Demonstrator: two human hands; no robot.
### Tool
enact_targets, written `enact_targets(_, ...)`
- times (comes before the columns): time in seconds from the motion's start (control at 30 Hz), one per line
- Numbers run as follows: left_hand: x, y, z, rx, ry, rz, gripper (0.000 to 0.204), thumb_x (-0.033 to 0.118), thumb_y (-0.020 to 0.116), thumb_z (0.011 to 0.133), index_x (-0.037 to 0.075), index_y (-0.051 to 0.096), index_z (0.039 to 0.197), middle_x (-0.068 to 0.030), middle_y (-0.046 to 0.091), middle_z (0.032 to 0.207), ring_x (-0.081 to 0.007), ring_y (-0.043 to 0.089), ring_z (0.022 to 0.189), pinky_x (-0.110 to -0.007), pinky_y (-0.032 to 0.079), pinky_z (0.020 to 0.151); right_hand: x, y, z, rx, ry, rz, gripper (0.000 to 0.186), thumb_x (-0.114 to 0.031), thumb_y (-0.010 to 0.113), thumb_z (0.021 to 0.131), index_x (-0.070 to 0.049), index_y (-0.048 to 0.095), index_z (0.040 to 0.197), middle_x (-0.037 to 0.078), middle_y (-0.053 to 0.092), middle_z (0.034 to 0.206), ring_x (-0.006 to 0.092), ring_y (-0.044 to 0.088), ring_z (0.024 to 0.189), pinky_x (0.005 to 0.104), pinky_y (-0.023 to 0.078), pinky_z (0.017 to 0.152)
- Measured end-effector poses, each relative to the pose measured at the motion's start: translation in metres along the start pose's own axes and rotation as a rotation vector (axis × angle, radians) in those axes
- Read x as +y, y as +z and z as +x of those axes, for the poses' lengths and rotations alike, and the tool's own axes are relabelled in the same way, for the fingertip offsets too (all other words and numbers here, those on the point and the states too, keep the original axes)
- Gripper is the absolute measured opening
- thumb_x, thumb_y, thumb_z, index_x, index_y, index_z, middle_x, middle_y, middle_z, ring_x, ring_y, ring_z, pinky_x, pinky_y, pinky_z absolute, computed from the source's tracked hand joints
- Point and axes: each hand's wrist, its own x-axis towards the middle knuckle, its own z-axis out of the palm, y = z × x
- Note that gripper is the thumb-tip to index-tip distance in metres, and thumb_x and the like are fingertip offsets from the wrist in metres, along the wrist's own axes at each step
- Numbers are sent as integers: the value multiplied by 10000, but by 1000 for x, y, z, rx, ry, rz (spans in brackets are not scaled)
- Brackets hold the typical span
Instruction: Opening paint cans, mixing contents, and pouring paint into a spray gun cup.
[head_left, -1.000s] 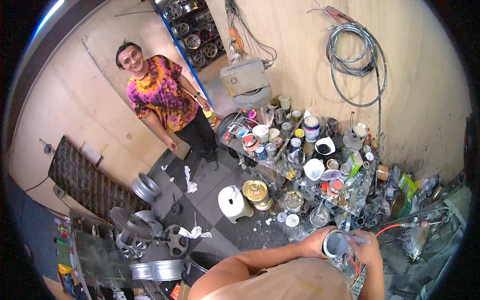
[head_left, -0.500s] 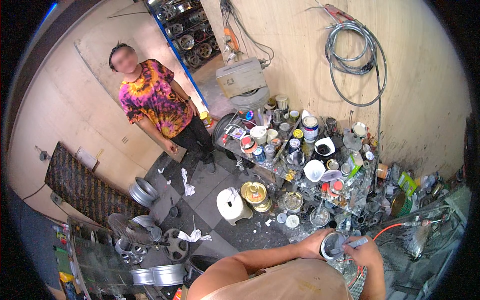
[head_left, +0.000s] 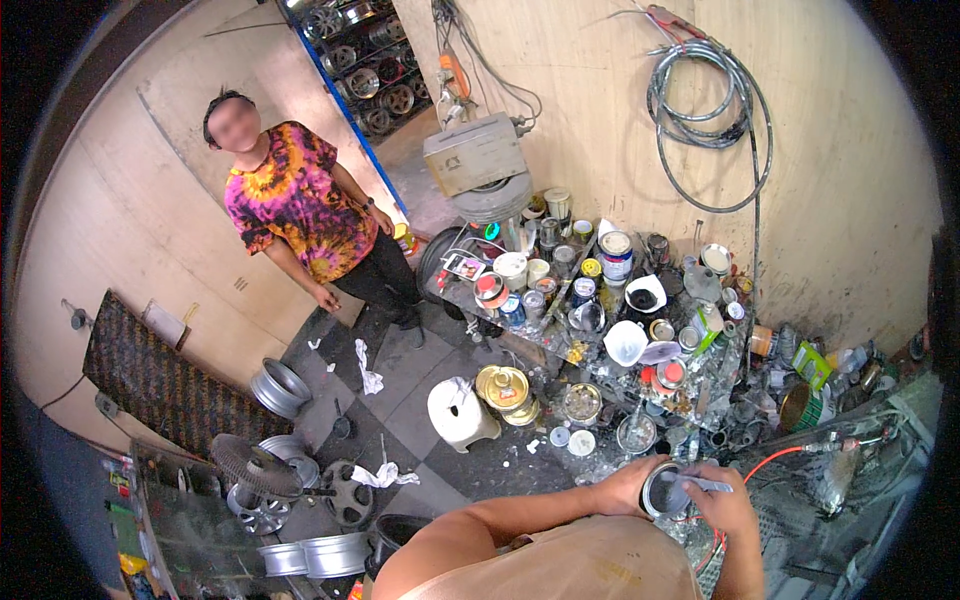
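Observation:
Low in the view, my left hand point(head_left: 624, 488) is wrapped round the side of a small open can point(head_left: 662, 492) with grey paint inside. My right hand point(head_left: 728, 503) is closed on a flat grey stir stick point(head_left: 712, 485), whose lower end reaches into the can's mouth. Both hands are close in front of my body, with the forearms coming up from the lower edge. How deep the stick goes in the paint cannot be made out.
Ahead stands a cluttered bench of paint cans point(head_left: 616, 258), cups and a phone point(head_left: 464, 266). A white stool point(head_left: 462, 425) and a gold tin point(head_left: 505, 392) are on the floor. Wheel rims point(head_left: 335, 555) and a fan point(head_left: 255, 465) stand left. An orange hose point(head_left: 772, 459) runs right. Another person point(head_left: 300, 205) stands far left.
The stick and my right hand have shifted slightly at the can, the stick now lying flatter. My left hand keeps its hold. The other person's arm has lowered a little.

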Motion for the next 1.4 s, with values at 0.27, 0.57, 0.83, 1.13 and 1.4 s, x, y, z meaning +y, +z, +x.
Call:
enact_targets(0.27, 7, -1, 6, -71, -74, -19, 1246, 314, 1011, 554, -11, 360, 1566, -244, 492, 1540, -407, 482, 1437, -479, 376, 1215, -10, -17, -3, -144, 158, -163, 243, -320, 772, 899, -106, 785, 1015, 169, 755, 858, 397, 733, 803, 467, 581, 748)
enact_targets(0.57, 5, 9, 9, -82, -8, 58, 1234, 368, 990, 613, -26, 328, 1577, -266, 488, 1532, -427, 480, 1431, -484, 379, 1210, 1, -17, -14, -140, 184, -149, 232, -267, 785, 916, -86, 784, 1062, 162, 757, 859, 346, 740, 796, 422, 575, 731)
enact_targets(0.83, 13, 16, 15, -113, -45, 5, 1215, 380, 1000, 595, -17, 373, 1556, -257, 496, 1527, -412, 497, 1421, -475, 391, 1199, 8, -25, -24, -107, 120, -355, 317, -385, 735, 947, -69, 723, 928, 174, 734, 815, 429, 713, 808, 486, 562, 709)
enact_targets(1.13, 36, 10, 29, -161, -118, -95, 1135, 374, 1006, 599, 12, 445, 1517, -236, 574, 1459, -385, 559, 1371, -465, 438, 1160, 17, -34, -31, -310, 221, -176, 225, -355, 709, 966, -138, 763, 990, 173, 747, 867, 430, 715, 835, 500, 567, 712)
enact_targets(1.4, 34, 15, 11, -65, -79, -106, 1023, 325, 999, 587, 25, 513, 1436, -211, 616, 1378, -376, 603, 1296, -459, 468, 1107, 9, -32, -28, -284, 68, -5, 241, -326, 715, 958, -106, 756, 1046, 187, 754, 918, 420, 719, 886, 497, 574, 778)
